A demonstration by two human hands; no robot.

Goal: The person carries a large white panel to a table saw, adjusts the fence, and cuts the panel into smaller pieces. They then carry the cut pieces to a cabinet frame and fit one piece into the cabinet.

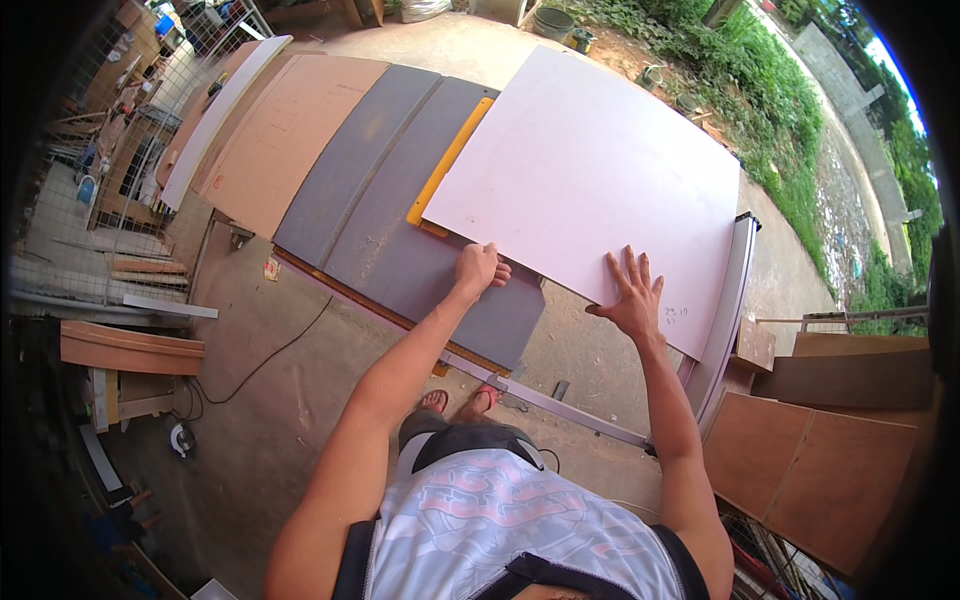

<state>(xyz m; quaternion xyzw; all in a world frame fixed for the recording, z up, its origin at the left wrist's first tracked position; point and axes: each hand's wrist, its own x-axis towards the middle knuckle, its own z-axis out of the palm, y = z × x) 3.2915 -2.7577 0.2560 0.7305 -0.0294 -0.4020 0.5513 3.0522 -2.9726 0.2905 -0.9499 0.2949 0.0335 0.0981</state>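
A large white board (590, 180) lies over the right part of a grey saw table (400, 190) and reaches past it to the right. At its near edge, my left hand (483, 268) is closed, with fingers curled against the edge over the grey top. My right hand (632, 295) rests on the board near the same edge, its fingers spread and holding nothing. Beside that hand are a few small handwritten marks. Along the board's left edge runs a yellow strip (450, 165). The board hides whatever lies beneath it.
A metal rail (560, 405) runs along the table's front, meeting a long pale bar (725, 300) at the right. Brown panels (810, 465) stand lower right. A brown sheet (295, 135) extends the table leftward. A cord (265, 365) crosses the floor near a circular saw (181, 438).
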